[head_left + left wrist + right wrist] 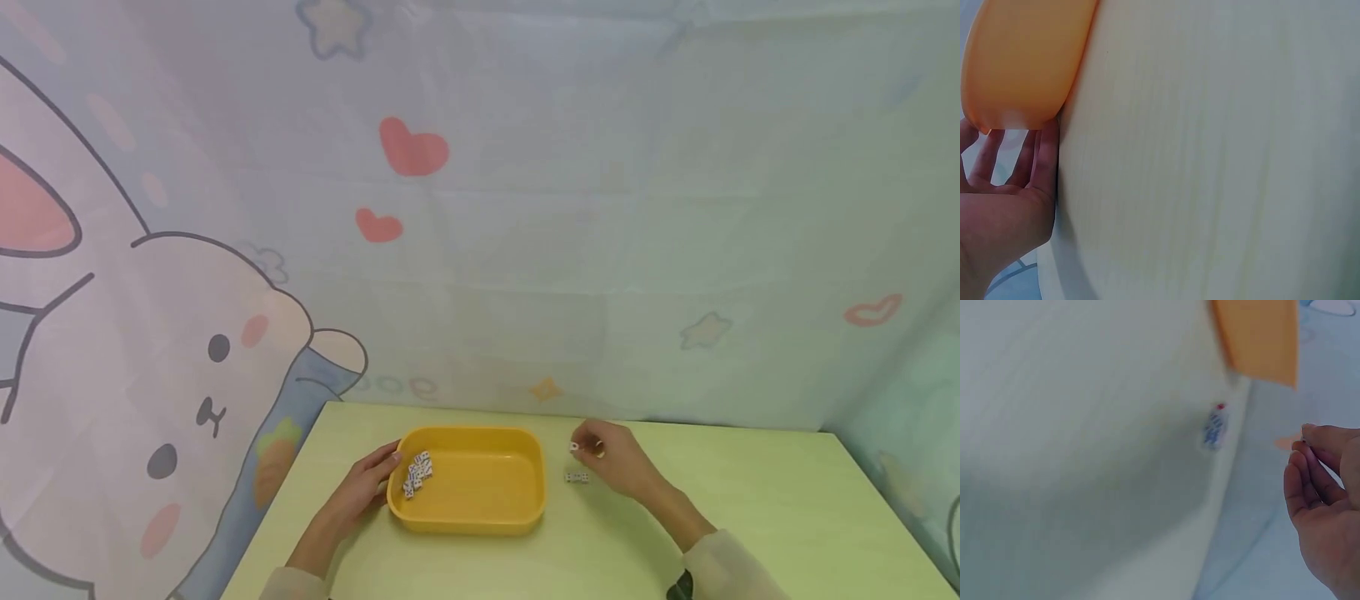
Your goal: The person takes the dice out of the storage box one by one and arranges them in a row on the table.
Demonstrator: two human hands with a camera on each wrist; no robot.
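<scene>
A yellow plastic tray sits on the table, with a cluster of small white dice at its left end. My left hand holds the tray's left end, thumb at the rim and fingers against the outer wall; the left wrist view shows this hand at the orange-looking tray. To the right of the tray, my right hand pinches a white die between thumb and fingertips, above the table. Just below it, a short row of dice lies on the tabletop, blurred in the right wrist view.
The pale yellow-green table extends to the right of the right hand. Behind it hangs a printed cloth with a rabbit, hearts and stars, close to the table's back edge.
</scene>
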